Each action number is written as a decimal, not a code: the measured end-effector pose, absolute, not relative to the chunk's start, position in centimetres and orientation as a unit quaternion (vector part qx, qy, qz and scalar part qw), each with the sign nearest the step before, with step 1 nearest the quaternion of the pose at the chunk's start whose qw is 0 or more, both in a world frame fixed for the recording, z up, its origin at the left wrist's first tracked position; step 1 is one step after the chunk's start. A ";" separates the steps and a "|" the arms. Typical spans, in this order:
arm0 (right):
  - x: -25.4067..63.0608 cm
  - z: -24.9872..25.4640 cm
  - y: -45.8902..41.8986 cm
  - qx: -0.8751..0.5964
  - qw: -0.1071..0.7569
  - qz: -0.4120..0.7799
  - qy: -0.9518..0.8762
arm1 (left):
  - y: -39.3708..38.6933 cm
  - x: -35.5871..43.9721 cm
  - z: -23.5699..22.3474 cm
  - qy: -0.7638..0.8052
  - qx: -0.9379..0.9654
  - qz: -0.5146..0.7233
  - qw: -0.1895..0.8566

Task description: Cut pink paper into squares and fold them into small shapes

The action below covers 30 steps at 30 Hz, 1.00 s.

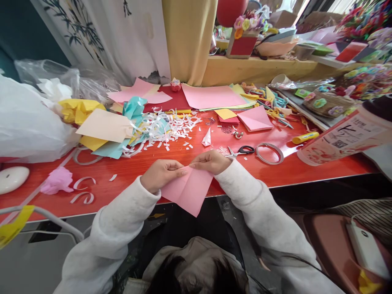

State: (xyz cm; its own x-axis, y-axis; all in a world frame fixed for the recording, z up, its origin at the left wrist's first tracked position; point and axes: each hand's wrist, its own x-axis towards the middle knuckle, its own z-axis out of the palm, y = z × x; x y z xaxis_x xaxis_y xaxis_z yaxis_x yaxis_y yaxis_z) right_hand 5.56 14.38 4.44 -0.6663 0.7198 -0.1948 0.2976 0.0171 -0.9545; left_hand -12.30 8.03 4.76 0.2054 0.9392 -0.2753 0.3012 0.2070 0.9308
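Observation:
A creased sheet of pink paper [191, 190] hangs between my hands at the front edge of the red table. My left hand [163, 174] pinches its upper left edge. At the upper edge, close beside it, my right hand [211, 162] grips the same sheet with thumb and forefinger. A fold line runs down the sheet, and its lower corner points toward my lap. Just beyond my right hand lie scissors [241, 151] with black handles, and a small folded white-pink paper piece [207, 138].
White paper strips [165, 128] are heaped at the left middle, beside coloured paper scraps [104, 124]. Pink sheets [212, 96] lie at the back. On the right are a tape roll [269, 153], a yellow marker [305, 137] and a large cup [343, 132]. A plastic bag [33, 122] stands left.

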 end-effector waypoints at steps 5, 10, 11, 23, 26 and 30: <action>5.5 4.4 14.4 -0.359 0.175 0.605 -0.689 | 8.0 -12.4 4.8 0.553 0.555 0.295 0.547; 5.5 4.2 14.4 -0.355 0.181 0.590 -0.702 | 8.0 -12.3 4.9 0.561 0.563 0.296 0.530; 5.5 4.1 14.4 -0.357 0.184 0.579 -0.710 | 8.0 -12.3 4.9 0.563 0.566 0.297 0.524; 5.3 3.2 14.6 -0.383 0.232 0.457 -0.769 | 8.0 -12.1 5.1 0.549 0.581 0.295 0.523; 5.4 3.0 14.6 -0.357 0.216 0.455 -0.786 | 8.2 -12.1 5.5 0.543 0.602 0.269 0.520; 5.3 3.1 14.4 -0.340 0.211 0.462 -0.791 | 8.5 -12.1 5.4 0.545 0.607 0.269 0.512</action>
